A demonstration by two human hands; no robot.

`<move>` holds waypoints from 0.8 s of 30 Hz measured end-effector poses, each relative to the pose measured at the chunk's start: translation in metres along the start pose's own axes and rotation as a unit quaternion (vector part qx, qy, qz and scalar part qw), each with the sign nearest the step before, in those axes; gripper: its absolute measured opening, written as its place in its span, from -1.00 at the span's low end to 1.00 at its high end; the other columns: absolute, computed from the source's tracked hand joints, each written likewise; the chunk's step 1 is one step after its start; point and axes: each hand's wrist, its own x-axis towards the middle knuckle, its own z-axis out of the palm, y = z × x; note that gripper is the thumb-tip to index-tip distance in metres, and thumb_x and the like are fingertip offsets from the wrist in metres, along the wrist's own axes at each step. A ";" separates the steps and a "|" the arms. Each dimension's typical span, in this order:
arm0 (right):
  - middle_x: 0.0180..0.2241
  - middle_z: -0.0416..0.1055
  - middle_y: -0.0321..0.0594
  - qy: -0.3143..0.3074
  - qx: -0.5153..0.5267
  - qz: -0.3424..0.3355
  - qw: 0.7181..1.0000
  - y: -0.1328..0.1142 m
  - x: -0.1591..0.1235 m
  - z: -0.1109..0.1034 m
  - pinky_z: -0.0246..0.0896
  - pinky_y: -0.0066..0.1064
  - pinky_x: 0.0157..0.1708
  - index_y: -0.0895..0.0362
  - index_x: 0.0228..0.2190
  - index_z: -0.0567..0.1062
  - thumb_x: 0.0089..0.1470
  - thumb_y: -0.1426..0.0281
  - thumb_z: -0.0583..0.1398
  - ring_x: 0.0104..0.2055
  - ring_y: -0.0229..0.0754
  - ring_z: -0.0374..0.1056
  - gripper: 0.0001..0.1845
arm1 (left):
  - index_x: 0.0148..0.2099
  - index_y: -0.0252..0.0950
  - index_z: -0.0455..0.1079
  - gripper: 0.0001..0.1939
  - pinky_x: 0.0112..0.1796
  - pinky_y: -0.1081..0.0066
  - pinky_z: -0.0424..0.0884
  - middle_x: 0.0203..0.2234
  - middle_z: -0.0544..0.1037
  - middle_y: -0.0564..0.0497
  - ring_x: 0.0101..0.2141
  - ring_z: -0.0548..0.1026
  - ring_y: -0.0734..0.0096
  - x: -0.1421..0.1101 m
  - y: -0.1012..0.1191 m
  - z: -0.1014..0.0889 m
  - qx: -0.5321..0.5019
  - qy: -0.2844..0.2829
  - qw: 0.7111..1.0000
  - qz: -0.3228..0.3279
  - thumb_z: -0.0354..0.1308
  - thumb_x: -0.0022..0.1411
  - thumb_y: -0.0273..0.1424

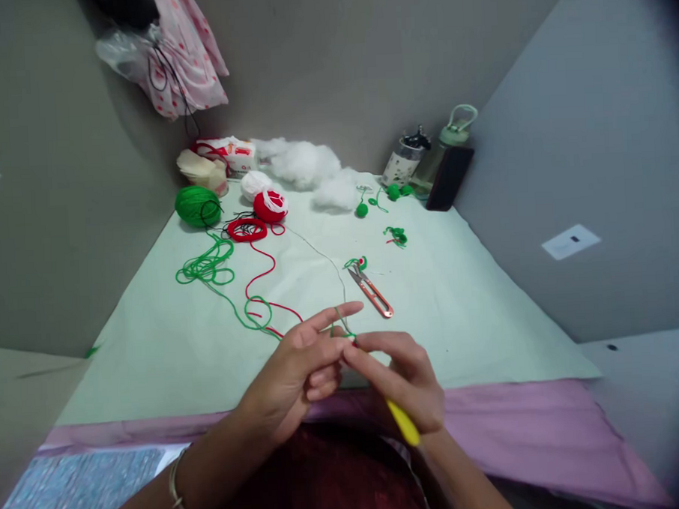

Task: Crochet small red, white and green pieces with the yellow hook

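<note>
My left hand (304, 365) pinches a small piece of crochet work (351, 339) in green, white and red between thumb and fingers. Green yarn (338, 314) runs over its raised index finger. In my right hand (406, 372) is a crochet hook with a yellow handle (403, 423), its tip meeting the piece at the left fingertips. From the hands, green yarn trails left to a loose tangle (208, 268), and a thin white strand leads back toward the yarn balls. Orange thread snips (372, 292) lie just beyond, beside a small green-and-red crocheted bit (362, 263).
At the back left sit a green yarn ball (198, 207), a white ball (256, 185) and a red-and-white ball (270, 206). White stuffing (307, 164) lies along the wall. A bottle (455, 135), a phone (450, 178) and a patterned cup (403, 164) stand back right.
</note>
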 end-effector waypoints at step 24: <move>-0.15 0.62 -0.16 0.072 0.018 0.048 0.996 -0.011 0.013 0.010 0.55 -0.29 -0.25 -0.06 0.02 0.67 0.27 0.58 0.29 -0.17 -0.11 0.58 -0.61 | 0.15 -0.19 0.63 -0.47 -0.64 0.64 0.26 -0.42 0.49 0.13 -0.64 0.29 0.72 0.009 -0.009 -0.004 0.072 0.052 0.992 0.093 0.56 0.12 -0.33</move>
